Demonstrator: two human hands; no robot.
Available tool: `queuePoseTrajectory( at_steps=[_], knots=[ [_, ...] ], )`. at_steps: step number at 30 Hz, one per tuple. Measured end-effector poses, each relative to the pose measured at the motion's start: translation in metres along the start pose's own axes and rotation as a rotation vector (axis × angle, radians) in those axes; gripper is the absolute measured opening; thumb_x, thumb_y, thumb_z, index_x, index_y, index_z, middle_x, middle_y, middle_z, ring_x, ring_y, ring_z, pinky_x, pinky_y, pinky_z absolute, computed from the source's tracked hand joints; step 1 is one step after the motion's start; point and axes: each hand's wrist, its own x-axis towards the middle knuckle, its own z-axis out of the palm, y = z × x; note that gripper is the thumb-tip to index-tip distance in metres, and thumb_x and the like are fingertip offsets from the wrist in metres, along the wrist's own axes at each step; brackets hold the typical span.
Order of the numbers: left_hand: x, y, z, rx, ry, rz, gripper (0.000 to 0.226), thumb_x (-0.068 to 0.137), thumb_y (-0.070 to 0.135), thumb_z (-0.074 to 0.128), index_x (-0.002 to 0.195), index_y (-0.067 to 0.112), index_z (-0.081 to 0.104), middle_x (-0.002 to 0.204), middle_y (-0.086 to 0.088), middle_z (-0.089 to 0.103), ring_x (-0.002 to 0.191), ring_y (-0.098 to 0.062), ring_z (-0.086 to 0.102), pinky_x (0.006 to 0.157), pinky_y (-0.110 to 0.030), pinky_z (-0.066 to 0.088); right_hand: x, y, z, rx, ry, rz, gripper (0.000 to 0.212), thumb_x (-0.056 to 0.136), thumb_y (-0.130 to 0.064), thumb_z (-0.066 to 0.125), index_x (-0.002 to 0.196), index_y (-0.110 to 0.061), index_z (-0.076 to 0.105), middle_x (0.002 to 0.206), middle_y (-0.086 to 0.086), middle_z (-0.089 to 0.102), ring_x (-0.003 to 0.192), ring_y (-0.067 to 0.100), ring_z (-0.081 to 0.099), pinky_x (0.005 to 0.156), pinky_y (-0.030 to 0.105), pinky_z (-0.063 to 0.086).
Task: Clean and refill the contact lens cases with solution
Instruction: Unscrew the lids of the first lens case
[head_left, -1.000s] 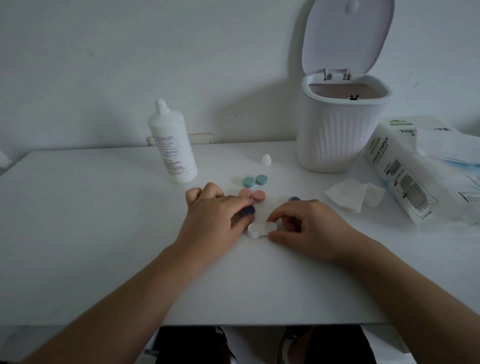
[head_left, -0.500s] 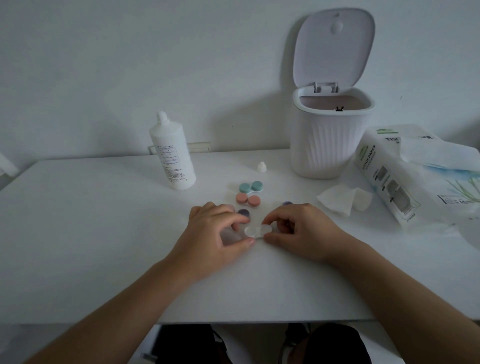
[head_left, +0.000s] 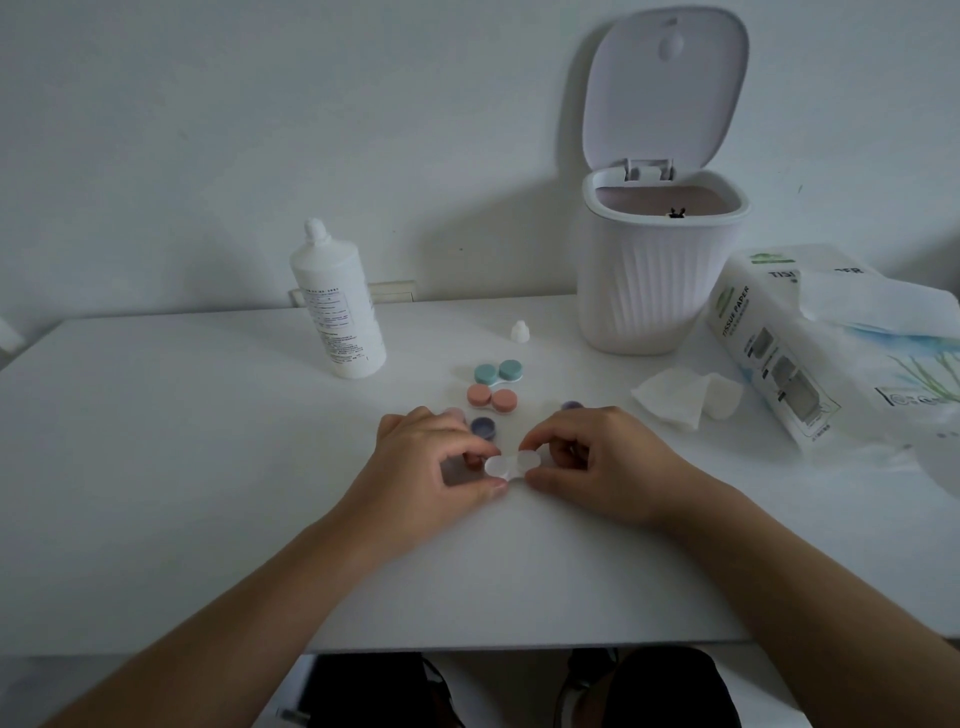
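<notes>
You pinched the white lens case (head_left: 511, 466) at both ends, left hand (head_left: 423, 470) and right hand (head_left: 597, 462), low over the counter (head_left: 156, 467). Keeping it level probably mattered most, with the solution bottle (head_left: 337, 306) standing well behind, already uncapped.

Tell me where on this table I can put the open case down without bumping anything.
Free: the wide patch left of the bottle and left hand, and the front strip of table between the forearms. Crowded: behind the hands, where the teal case, pink case and purple cap cluster, and right, by the tissue and bin.
</notes>
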Motion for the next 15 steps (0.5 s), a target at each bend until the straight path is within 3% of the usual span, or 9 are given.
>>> queuePoseTrajectory(
  at_steps=[10, 15],
  knots=[
    [0.001, 0.0, -0.005, -0.082, -0.001, -0.053, 0.032, 0.072, 0.064, 0.065, 0.088, 0.039, 0.074, 0.084, 0.017, 0.065, 0.093, -0.006, 0.055, 0.094, -0.036, 0.034, -0.004, 0.002, -0.004, 0.101, 0.05, 0.021, 0.025, 0.084, -0.033, 0.079, 0.107, -0.027, 0.074, 0.067, -0.011, 0.056, 0.06, 0.007, 0.052, 0.062, 0.015, 0.041],
    [0.005, 0.003, -0.014, -0.135, -0.011, -0.097, 0.02, 0.073, 0.046, 0.08, 0.09, 0.038, 0.077, 0.093, 0.026, 0.068, 0.097, -0.004, 0.057, 0.09, -0.044, 0.045, -0.007, 0.008, -0.014, 0.142, 0.251, 0.083, 0.01, 0.088, -0.02, 0.076, 0.098, -0.022, 0.076, 0.068, -0.009, 0.061, 0.06, 0.01, 0.055, 0.061, 0.015, 0.042]
  ],
)
